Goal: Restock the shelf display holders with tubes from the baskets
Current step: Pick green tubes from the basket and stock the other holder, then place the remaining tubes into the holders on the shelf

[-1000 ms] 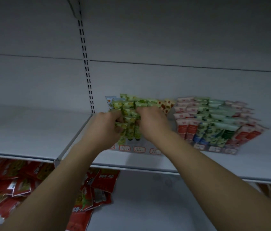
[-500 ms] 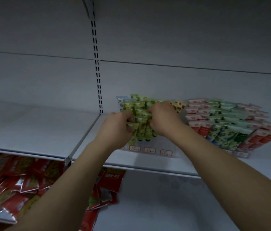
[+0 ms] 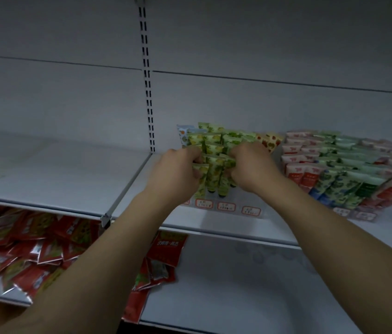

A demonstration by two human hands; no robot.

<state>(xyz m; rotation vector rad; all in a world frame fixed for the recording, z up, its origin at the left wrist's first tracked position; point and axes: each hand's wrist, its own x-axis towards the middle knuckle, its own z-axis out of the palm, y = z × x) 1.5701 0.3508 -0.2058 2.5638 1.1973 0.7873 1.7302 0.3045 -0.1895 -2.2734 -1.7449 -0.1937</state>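
Seating tubes into their rows seems the step in hand. The next move calls for letting go gently so none tip, then fetching more, though no basket shows. At centre, the left hand (image 3: 178, 169) and right hand (image 3: 250, 169) close on the green tubes (image 3: 214, 165), fingers curled and pinching the bunch, left from nine o'clock, right from three. The tubes stand in the clear holder (image 3: 226, 206) on the shelf (image 3: 57, 169). A full holder (image 3: 358, 214) sits beyond at three o'clock.
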